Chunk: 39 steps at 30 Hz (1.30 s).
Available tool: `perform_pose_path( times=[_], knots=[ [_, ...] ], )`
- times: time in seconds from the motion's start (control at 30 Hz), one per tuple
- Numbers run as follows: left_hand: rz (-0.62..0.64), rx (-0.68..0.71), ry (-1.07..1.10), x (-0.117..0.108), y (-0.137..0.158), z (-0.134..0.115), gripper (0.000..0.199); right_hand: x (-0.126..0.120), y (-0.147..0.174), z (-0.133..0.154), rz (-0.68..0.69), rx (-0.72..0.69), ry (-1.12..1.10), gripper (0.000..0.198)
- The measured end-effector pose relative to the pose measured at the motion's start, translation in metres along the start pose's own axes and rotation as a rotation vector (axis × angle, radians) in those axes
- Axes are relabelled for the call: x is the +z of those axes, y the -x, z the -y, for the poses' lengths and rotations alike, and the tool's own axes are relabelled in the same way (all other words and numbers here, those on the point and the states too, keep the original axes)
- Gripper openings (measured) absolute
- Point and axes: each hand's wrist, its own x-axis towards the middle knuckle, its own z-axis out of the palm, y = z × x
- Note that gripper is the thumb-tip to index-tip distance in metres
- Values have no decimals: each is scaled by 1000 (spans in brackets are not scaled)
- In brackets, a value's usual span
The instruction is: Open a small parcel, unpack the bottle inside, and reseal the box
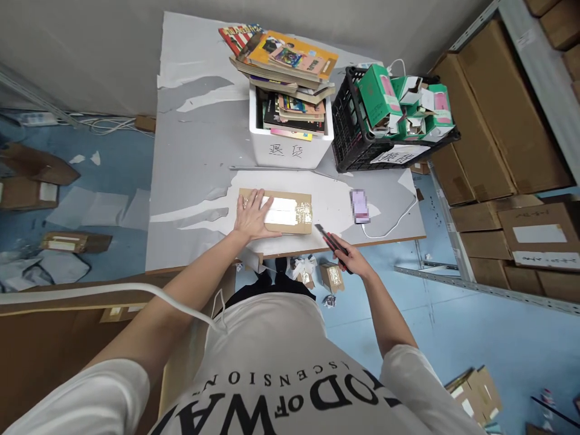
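Hands | my left hand (pixel 252 217) splayed on taped brown rectangular cardboard box (pixel 302 212) | box flat on grey-and-white rectangular table (pixel 194 151) | my right hand (pixel 353 258) grasping slim black-and-red utility knife (pixel 330 240), tip beside box

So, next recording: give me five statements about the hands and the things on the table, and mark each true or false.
1. The left hand rests on the taped cardboard box. True.
2. The right hand holds the phone. False: it holds a cutter; the phone lies on the table.
3. The books are piled above the rim of the white bin. True.
4. The green boxes are in the white bin. False: they are in the black crate.
5. In the picture, the phone lies to the right of the taped cardboard box. True.
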Motion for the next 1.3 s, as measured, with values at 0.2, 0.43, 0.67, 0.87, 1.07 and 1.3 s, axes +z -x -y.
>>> perform_pose_path(
  times=[0.2, 0.43, 0.67, 0.87, 1.07, 1.3],
  knots=[
    [-49, 76, 12, 1, 6, 5, 104, -2, -40, -38, -386, 11, 408, 67],
    [-157, 235, 34, 14, 31, 5, 38, 47, -94, -76, -571, -18, 692, 52],
    [-231, 220, 110, 39, 46, 4, 33, 40, -99, -17, -618, -207, 726, 58],
    [-205, 206, 178, 46, 45, 5, 32, 67, -129, 96, -94, -710, 1089, 63],
    [-207, 183, 204, 48, 44, 2, 31, 70, -150, 131, 78, -601, 1255, 38],
    [-224, 181, 173, 51, 48, 2, 29, 54, -205, 164, -247, -250, 1007, 41]
  ],
)
